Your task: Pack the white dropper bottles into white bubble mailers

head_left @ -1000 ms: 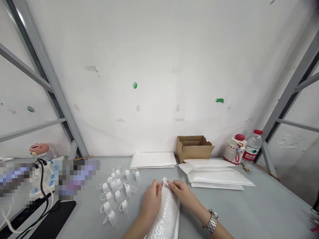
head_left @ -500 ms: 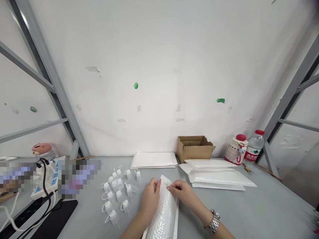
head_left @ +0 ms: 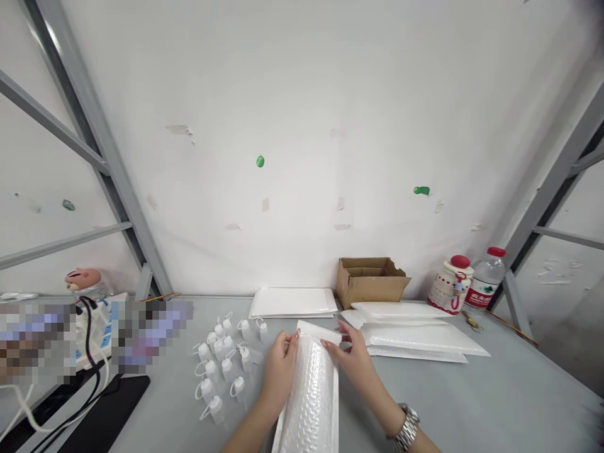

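Observation:
Between my two hands, at the bottom middle, is a white bubble mailer (head_left: 312,390) with its flap end pointing away from me. My left hand (head_left: 282,366) pinches its upper left edge between thumb and fingers. At the upper right edge, just below the flap, my right hand (head_left: 348,350) grips the mailer with thumb and fingers. A silver watch is on my right wrist. To the left of my left hand stand several small white squeeze bottles (head_left: 228,369) with looped caps; one of them lies on its side.
Behind my right hand lies a pile of white bubble mailers (head_left: 419,336). A flat white mailer stack (head_left: 292,303) and an open cardboard box (head_left: 372,289) are by the wall. A decorated jar (head_left: 449,286) and a water bottle (head_left: 486,280) stand right; a power strip (head_left: 94,333) lies left.
My right hand has shifted right and its fingers have spread along the flap end. The mailer's flap now shows wider. My left hand has moved slightly left and up.

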`<state>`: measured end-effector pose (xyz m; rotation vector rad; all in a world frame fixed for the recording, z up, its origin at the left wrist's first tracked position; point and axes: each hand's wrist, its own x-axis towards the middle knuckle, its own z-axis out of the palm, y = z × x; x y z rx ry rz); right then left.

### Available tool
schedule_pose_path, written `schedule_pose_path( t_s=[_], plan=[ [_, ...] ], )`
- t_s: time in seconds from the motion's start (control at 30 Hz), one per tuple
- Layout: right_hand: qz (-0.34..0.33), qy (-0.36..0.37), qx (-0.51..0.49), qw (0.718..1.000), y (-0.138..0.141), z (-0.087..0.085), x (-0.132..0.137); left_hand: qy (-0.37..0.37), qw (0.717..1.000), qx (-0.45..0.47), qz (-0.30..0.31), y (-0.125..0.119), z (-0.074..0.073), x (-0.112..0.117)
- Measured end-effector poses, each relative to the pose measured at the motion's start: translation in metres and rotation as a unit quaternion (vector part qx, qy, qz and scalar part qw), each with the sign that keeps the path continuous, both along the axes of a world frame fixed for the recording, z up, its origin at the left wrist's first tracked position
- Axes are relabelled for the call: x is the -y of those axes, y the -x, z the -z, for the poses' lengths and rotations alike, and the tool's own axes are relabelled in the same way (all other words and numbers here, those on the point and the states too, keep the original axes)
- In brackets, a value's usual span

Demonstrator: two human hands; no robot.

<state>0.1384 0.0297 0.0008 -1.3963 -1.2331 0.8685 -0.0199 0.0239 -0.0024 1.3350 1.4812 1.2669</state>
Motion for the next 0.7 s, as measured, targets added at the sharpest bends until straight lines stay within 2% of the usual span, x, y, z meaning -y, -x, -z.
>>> schedule_pose_path(
  t_s=[0.07, 0.1, 0.17, 0.2, 0.27, 0.37, 0.4, 0.47, 0.53, 0.6, 0.7],
  plan=[
    [-0.092, 0.103, -0.068, 0.988, -0.003, -0.007, 0.002, -0.001, 0.999, 0.038, 0.006, 0.000, 0.000, -0.001],
    [-0.155, 0.149, -0.113, 0.970, -0.004, -0.011, 0.004, 0.001, 0.999, 0.051, 0.010, -0.001, 0.001, -0.001],
    [-0.229, 0.187, -0.195, 0.935, -0.006, -0.018, 0.008, 0.015, 0.997, 0.069, 0.024, -0.004, 0.002, 0.000],
    [-0.225, 0.179, -0.222, 0.932, -0.007, -0.021, 0.009, 0.032, 0.996, 0.076, 0.041, -0.006, 0.001, 0.000],
    [-0.167, 0.140, -0.248, 0.944, -0.008, -0.023, 0.009, 0.087, 0.986, 0.095, 0.108, -0.008, -0.004, 0.003],
    [-0.104, 0.091, -0.251, 0.958, -0.011, -0.023, 0.004, 0.173, 0.939, 0.144, 0.261, -0.008, -0.014, 0.010],
    [-0.103, 0.080, -0.244, 0.961, -0.012, -0.023, 0.003, 0.186, 0.928, 0.155, 0.283, -0.007, -0.017, 0.012],
    [-0.118, 0.054, -0.214, 0.968, -0.014, -0.026, 0.002, 0.196, 0.919, 0.166, 0.299, -0.005, -0.020, 0.016],
    [-0.143, 0.049, -0.185, 0.971, -0.015, -0.030, 0.002, 0.193, 0.922, 0.168, 0.291, -0.004, -0.021, 0.017],
    [-0.162, 0.083, -0.187, 0.965, -0.016, -0.034, 0.004, 0.188, 0.926, 0.166, 0.283, -0.004, -0.019, 0.017],
    [-0.153, 0.116, -0.238, 0.952, -0.014, -0.036, 0.007, 0.181, 0.932, 0.163, 0.270, -0.006, -0.016, 0.015]
  ],
)
